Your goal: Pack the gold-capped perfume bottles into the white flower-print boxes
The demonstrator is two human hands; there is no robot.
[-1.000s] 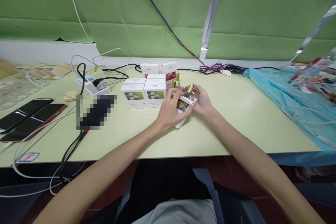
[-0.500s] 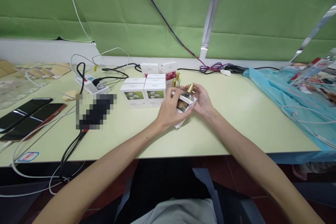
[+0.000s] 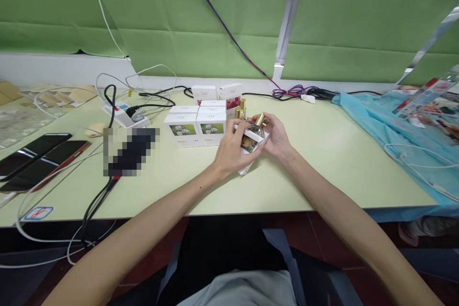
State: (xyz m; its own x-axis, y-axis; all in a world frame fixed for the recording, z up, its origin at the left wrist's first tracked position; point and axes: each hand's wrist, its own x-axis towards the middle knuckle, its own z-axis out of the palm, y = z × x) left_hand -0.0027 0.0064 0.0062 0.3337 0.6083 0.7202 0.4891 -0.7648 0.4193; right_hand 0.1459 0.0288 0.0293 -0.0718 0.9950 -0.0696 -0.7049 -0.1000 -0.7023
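Observation:
My left hand [image 3: 229,150] is wrapped round a small white box [image 3: 248,144] with a dark floral picture, tilted on the table. At the box's upper end sits a clear perfume bottle [image 3: 256,129] with a gold cap, its lower part hidden by the box. My right hand [image 3: 275,137] curls about the bottle and the box's far side; its fingertips are partly hidden. Just behind my left hand stand more gold-capped bottles [image 3: 238,113]. To the left are several white boxes [image 3: 188,139] with white-flower pictures, and behind them two boxes with red pictures [image 3: 233,101].
On the left lie two phones [image 3: 43,162], a power strip [image 3: 124,115] and a blurred-out dark object [image 3: 132,153] with cables. Coiled wires [image 3: 290,91] run along the back. A blue plastic sheet [image 3: 383,129] covers the right side, with a plastic bottle [image 3: 426,93] on it.

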